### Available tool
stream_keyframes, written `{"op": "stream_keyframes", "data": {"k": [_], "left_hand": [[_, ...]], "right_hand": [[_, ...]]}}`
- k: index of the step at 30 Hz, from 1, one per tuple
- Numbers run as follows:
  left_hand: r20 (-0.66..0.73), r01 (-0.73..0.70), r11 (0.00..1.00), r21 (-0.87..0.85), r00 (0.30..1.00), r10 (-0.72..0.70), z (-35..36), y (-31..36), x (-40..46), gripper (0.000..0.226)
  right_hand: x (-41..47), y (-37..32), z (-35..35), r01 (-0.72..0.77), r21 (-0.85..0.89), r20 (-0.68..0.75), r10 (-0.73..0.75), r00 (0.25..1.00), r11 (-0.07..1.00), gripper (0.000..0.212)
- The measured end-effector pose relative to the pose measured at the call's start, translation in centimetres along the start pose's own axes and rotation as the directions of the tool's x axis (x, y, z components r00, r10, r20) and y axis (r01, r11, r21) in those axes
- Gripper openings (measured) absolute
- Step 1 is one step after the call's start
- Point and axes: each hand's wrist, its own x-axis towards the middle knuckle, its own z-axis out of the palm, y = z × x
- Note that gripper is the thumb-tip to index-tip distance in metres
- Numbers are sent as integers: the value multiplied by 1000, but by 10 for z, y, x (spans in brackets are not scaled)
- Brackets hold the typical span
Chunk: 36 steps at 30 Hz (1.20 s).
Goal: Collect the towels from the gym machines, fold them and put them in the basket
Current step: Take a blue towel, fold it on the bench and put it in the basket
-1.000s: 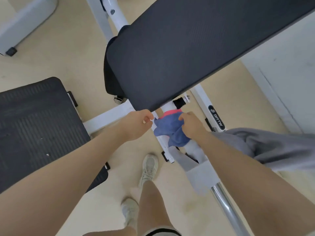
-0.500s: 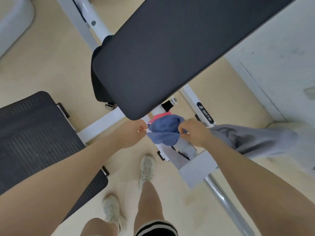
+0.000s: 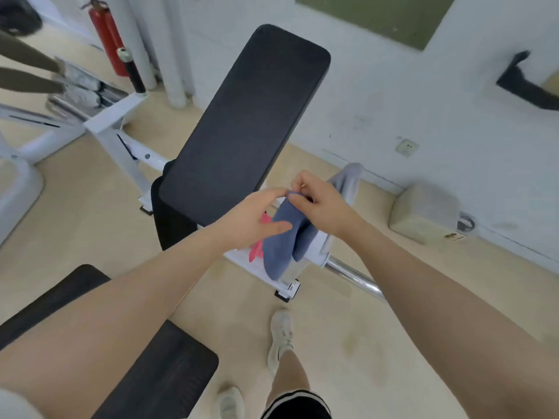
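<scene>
A pale beige floor [image 3: 75, 225] meets a white wall [image 3: 393, 86] carrying a socket [image 3: 407, 146] and a green board [image 3: 378, 13] — a red fire extinguisher [image 3: 106, 34] stands by a pipe. A black bench pad [image 3: 251, 122] slopes on a white frame [image 3: 121, 140]. In front of its lower end the right hand [image 3: 320, 204] pinches the top of a hanging blue towel [image 3: 281, 240]; the left hand [image 3: 251, 222], fingers fairly straight, touches its side — a grey towel [image 3: 344, 182] hangs behind
</scene>
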Motion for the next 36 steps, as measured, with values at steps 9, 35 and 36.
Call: {"op": "stream_keyframes", "data": {"k": [9,35,36], "left_hand": [[250,5,997,-75,968,13,46,125,-44,35],[732,-426,902,72,637,242,600,434,-46,17],[741,-442,896,36,614,273,621,447,-41,18]], "right_hand": [[-142,-44,-63,-94,220,-47,107,993,971,22],[-742,205,-242,-725,54,-596,605,528,686,18],[-752,216,-251,-738,63,-670,577,468,672,15]]}}
